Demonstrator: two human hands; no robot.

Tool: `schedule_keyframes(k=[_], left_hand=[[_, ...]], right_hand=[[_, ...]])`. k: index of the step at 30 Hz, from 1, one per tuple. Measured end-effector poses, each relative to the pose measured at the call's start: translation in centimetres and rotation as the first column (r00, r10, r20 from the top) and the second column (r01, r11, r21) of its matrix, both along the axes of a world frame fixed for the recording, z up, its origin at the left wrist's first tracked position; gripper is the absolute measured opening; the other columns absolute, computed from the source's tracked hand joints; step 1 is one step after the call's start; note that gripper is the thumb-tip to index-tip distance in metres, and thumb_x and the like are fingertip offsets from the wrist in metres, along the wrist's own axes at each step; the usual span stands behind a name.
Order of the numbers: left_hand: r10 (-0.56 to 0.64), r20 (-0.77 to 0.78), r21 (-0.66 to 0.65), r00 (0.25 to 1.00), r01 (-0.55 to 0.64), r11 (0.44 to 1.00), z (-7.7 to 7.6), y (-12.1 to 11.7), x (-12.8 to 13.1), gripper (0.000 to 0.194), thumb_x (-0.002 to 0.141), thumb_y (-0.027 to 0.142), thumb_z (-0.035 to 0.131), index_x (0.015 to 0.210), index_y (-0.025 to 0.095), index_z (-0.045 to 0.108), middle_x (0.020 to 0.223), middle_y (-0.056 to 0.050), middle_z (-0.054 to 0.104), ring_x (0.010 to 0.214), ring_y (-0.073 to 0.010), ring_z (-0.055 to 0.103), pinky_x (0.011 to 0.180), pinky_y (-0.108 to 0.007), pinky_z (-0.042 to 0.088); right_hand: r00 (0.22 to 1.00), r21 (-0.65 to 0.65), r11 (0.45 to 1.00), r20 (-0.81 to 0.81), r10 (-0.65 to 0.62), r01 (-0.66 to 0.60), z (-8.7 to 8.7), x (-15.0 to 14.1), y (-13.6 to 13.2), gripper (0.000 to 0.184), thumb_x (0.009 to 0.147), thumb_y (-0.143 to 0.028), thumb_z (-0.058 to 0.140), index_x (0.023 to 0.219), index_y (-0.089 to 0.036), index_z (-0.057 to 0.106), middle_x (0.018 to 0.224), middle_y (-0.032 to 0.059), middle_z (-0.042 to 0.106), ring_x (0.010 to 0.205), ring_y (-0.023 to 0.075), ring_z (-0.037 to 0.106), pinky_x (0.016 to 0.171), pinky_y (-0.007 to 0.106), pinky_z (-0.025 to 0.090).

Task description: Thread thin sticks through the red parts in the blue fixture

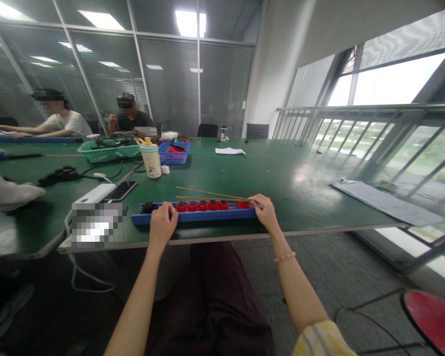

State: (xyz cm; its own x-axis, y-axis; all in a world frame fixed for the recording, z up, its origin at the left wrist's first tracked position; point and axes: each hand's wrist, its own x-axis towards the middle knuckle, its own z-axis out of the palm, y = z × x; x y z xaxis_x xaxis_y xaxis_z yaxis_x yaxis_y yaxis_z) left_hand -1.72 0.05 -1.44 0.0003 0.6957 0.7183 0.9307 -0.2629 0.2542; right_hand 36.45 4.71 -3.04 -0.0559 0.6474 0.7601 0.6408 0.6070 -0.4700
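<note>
**Blue plastic tray (193, 216) lying crosswise, six red blocks (202, 206) in line**

Straight ahead of the torso, close to the front edge of the green bench (282, 188): one tray, long axis running left to right, parallel to that edge. Left hand (163, 223) curled narrow over the near rim toward the left end, closest to one dark clump (147, 207) lying in the tray. Right hand (265, 211) curled over the right end, nearer the last block and the tips of two thin wooden sticks (211, 194); whether those fingers pinch a stick, impossible to tell. Sticks nearly along the tray's axis, their left ends fanning apart above the row. Blocks: five close together, a small gap, then one against the right hand. Farther along the bench: one green basket (109, 152), one blue basket (174, 154), one bottle (150, 160).
</note>
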Motion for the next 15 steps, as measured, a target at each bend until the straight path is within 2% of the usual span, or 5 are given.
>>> schedule_keyframes(k=[2, 7, 15], left_hand=[[-0.003, 0.02, 0.007, 1.0, 0.003, 1.0, -0.1, 0.1, 0.0, 0.012, 0.093, 0.029, 0.04, 0.095, 0.021, 0.049, 0.082, -0.004, 0.064, 0.077, -0.0219, 0.06, 0.078, -0.035, 0.04], [-0.026, 0.04, 0.0, 0.999, 0.026, 1.0, -0.2, 0.1, -0.1, 0.025, 0.093, 0.029, 0.039, 0.113, 0.019, 0.051, 0.085, -0.005, 0.066, 0.081, -0.0233, 0.061, 0.082, -0.038, 0.042], [-0.118, 0.044, 0.094, 0.992, 0.113, 0.989, 0.1, 0.1, -0.1, 0.024, 0.093, 0.027, 0.042, 0.11, 0.02, 0.058, 0.105, -0.008, 0.066, 0.101, -0.0252, 0.057, 0.094, -0.039, 0.044]], right_hand=[[1.0, -0.007, 1.0, 0.012, -0.001, 0.001, 0.3, 0.0, -0.2, 0.021, 0.092, -0.027, 0.052, 0.088, -0.024, 0.073, 0.091, 0.0057, 0.072, 0.09, 0.0227, 0.065, 0.088, 0.039, 0.044], [0.999, -0.005, 1.0, 0.049, 0.0, 0.0, 1.5, 0.3, -0.9, 0.021, 0.092, -0.025, 0.053, 0.091, -0.024, 0.073, 0.091, 0.005, 0.073, 0.089, 0.022, 0.065, 0.088, 0.038, 0.042], [0.996, -0.015, 1.0, 0.085, 0.001, 0.0, 2.2, 0.0, -1.2, 0.022, 0.092, -0.024, 0.052, 0.091, -0.024, 0.073, 0.088, 0.0046, 0.072, 0.086, 0.0213, 0.064, 0.084, 0.037, 0.041]])
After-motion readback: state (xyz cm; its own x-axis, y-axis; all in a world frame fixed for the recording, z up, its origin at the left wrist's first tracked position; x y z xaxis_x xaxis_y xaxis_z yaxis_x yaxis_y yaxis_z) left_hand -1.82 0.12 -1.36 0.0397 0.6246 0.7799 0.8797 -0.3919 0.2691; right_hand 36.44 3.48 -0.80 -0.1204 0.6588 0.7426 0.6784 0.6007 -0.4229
